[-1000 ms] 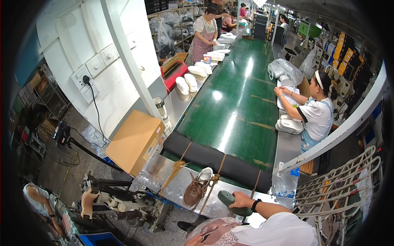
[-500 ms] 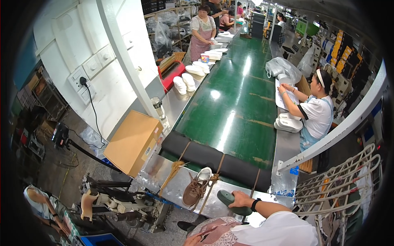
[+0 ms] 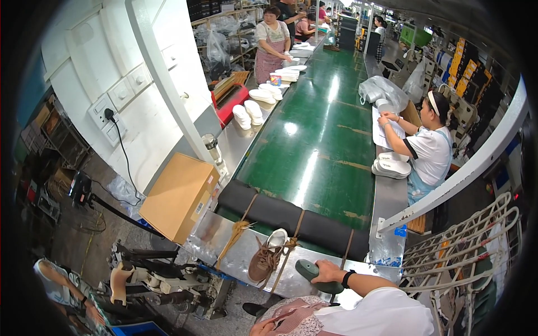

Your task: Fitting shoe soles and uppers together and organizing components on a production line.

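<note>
My right hand (image 3: pixel 326 272), with a dark band at its wrist, is closed around a dark green shoe last (image 3: pixel 307 269) on the metal end plate. The last lies on its side and my palm covers its middle. To its left sits a brown lace-up shoe (image 3: pixel 263 263) with loose laces and a pale lining, its toe pointing toward me. Neither hand touches the shoe. My left hand does not show; only pink apron cloth (image 3: pixel 291 318) appears at the lower edge.
A green conveyor belt (image 3: pixel 314 145) runs away from the black roller (image 3: pixel 291 215). A cardboard box (image 3: pixel 178 196) stands at left, with white shoe parts (image 3: pixel 241 116) farther along. At right, a co-worker (image 3: pixel 431 143) sits beside stacked white soles (image 3: pixel 390 165) and a wire rack (image 3: pixel 465 252).
The view has shifted slightly. My right hand stays on the shoe last, and the brown shoe has not moved. At the lower left, another person's arm has changed position.
</note>
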Demonstrator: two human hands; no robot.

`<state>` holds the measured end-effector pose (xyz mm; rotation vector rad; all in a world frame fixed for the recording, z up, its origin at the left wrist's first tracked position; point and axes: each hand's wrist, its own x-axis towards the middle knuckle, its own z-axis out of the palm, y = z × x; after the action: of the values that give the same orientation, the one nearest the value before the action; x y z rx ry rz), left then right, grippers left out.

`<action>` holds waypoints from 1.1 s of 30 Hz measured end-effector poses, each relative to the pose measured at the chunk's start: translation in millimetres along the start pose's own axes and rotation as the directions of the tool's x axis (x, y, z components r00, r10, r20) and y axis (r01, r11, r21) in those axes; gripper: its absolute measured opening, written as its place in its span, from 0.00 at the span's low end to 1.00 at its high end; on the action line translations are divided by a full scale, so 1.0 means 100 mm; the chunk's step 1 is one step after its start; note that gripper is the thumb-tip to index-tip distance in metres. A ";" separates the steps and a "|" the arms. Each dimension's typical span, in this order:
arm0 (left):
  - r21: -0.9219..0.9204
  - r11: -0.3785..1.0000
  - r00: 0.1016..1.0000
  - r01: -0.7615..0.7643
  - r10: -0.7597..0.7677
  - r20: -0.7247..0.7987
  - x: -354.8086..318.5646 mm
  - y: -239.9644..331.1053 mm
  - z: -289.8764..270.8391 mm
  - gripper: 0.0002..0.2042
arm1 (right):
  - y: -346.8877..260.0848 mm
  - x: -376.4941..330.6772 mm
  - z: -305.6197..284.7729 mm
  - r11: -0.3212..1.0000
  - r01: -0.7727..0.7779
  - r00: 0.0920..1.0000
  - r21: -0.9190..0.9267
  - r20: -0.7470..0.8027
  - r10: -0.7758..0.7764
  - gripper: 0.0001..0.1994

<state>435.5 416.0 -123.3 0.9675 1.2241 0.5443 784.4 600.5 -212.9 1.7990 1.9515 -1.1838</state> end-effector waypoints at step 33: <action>0.186 0.981 0.994 0.047 -0.027 -0.104 -0.09 -0.24 0.12 0.20 | 0.02 0.03 -0.01 0.998 0.045 0.999 0.049 -0.018 -0.044 0.49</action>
<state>441.2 392.1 -138.3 1.0845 1.4012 0.4583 786.2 602.6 -215.0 1.8041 1.9985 -1.2456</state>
